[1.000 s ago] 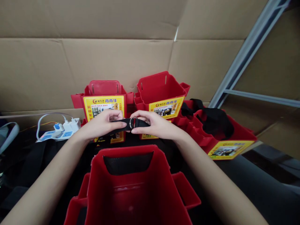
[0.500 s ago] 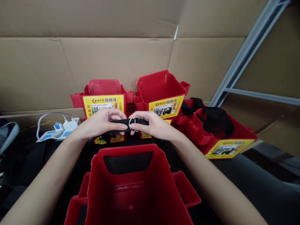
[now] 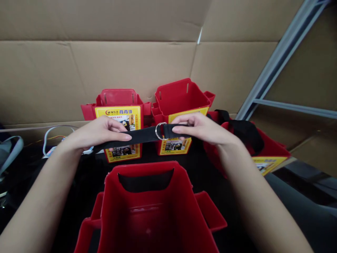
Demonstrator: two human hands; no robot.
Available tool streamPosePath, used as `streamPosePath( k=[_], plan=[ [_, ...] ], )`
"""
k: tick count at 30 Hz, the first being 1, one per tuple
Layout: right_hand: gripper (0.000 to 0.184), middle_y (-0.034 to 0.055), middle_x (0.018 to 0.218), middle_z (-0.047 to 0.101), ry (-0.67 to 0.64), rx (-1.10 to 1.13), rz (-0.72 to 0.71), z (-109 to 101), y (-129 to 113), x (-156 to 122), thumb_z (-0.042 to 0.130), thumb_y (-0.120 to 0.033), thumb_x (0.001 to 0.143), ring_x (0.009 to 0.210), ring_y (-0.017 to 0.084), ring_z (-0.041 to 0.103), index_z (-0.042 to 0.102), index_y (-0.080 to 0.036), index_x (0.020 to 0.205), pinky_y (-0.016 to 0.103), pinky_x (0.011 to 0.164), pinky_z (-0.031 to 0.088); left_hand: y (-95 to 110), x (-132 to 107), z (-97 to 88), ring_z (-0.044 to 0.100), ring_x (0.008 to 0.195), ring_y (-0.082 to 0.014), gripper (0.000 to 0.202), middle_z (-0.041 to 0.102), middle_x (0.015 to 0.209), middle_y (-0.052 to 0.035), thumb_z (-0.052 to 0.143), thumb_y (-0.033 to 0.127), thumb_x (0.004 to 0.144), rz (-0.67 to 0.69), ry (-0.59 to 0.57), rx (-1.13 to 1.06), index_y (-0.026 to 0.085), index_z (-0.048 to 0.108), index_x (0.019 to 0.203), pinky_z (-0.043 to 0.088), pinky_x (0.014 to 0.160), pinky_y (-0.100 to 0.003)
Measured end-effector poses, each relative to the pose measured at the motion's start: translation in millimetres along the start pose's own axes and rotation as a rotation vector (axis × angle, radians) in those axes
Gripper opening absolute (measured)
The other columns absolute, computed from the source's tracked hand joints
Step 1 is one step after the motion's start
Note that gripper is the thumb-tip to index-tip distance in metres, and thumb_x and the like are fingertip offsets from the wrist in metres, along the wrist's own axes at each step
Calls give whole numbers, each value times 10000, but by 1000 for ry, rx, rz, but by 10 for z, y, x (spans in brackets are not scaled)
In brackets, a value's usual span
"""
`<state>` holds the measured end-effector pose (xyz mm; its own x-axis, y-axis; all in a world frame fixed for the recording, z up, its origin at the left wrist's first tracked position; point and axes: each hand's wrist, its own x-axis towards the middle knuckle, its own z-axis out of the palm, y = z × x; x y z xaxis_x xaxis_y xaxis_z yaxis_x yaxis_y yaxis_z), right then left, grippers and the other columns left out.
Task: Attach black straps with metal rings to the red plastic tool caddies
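Note:
A black webbing strap (image 3: 144, 135) is stretched nearly level between my two hands, above the far rim of the nearest red plastic tool bucket (image 3: 147, 218). My left hand (image 3: 98, 133) pinches the strap between thumb and fingers. On the other side, my right hand (image 3: 196, 127) grips it just beyond a pair of metal rings (image 3: 160, 131) threaded on the strap. Inside the bucket's back wall, a black strap section (image 3: 146, 181) passes through slots. How it joins the held strap is hidden.
Behind stand two red buckets with yellow labels, one at left (image 3: 118, 97) and one at right (image 3: 181, 100). Another red bucket (image 3: 271, 149) with a black strap is further right. A white power strip (image 3: 89, 150) shows partly at left. Cardboard (image 3: 131, 70) lines the back; a metal frame (image 3: 273, 63) slants at right.
My hands have moved apart, drawing out a longer straight length of strap between them. The rings have shifted right, and my right hand now holds the strap beyond them.

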<state>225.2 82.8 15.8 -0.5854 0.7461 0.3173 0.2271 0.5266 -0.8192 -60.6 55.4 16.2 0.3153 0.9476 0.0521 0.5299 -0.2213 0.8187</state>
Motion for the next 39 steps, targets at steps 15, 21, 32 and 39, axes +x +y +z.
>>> streamPosePath(
  k=[15,21,32,39],
  plan=[
    [109,29,1068,579,335,647,-182,746,-98,151,381,-289,874,778,122,565,440,-240,951,334,798,486,23,238,794,588,727,-125,123,620,795,7,606,237,766,255,-401,-443,166,575,860,451,712,-247],
    [34,32,1002,577,380,739,-214,622,-120,153,394,-242,836,601,97,453,419,-218,836,306,733,473,38,192,701,476,531,-62,264,504,605,57,689,242,702,258,-256,-437,158,443,654,344,504,-166],
    [890,134,1302,456,-18,390,94,723,22,133,729,-298,683,1208,184,454,204,-190,1394,358,1040,350,-21,290,401,482,492,-47,323,540,598,60,764,148,550,566,623,-557,158,444,585,394,475,-154],
    [754,113,1107,584,-401,197,227,778,259,122,687,-201,704,973,156,606,315,-157,1359,357,917,458,3,253,233,544,592,-83,289,586,644,42,757,145,538,711,877,-610,188,474,572,441,525,-188]
  ],
)
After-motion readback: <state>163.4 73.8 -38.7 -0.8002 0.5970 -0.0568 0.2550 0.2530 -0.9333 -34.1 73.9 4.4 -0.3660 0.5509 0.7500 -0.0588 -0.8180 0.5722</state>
